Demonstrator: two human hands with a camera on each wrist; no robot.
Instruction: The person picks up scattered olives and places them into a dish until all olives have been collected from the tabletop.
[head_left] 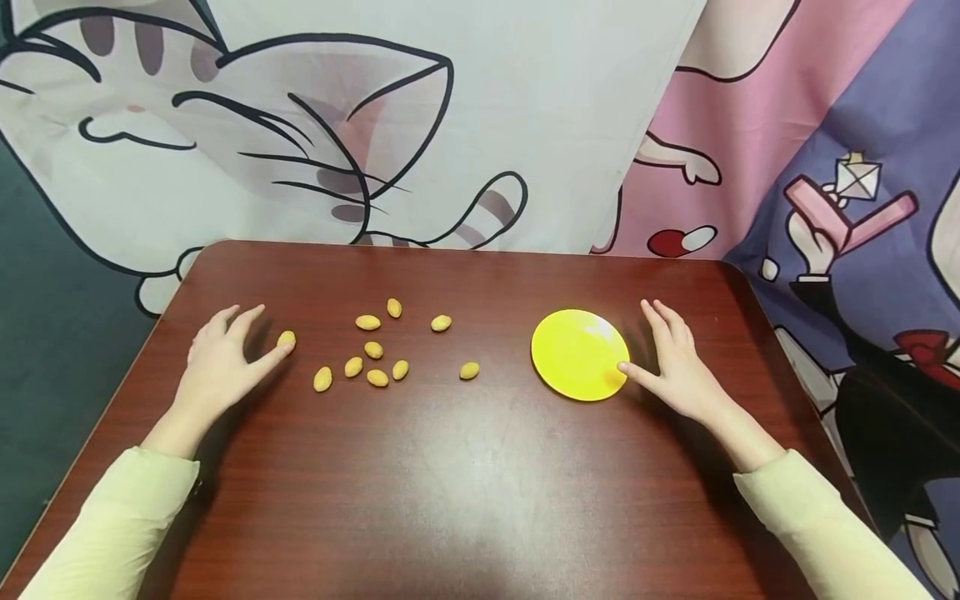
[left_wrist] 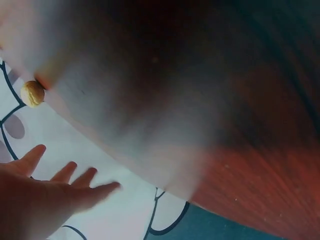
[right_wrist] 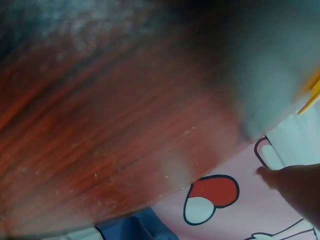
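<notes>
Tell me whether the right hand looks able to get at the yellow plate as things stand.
Probably yes: the right hand, holding nothing, is close beside the yellow plate, its thumb overlapping the rim in the head view, though contact is hard to judge. Nothing visible stands between them.

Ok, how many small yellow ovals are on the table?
10: one oval by the left hand, another nearest the plate, eight more scattered between those. The left hand could hide others.
</notes>
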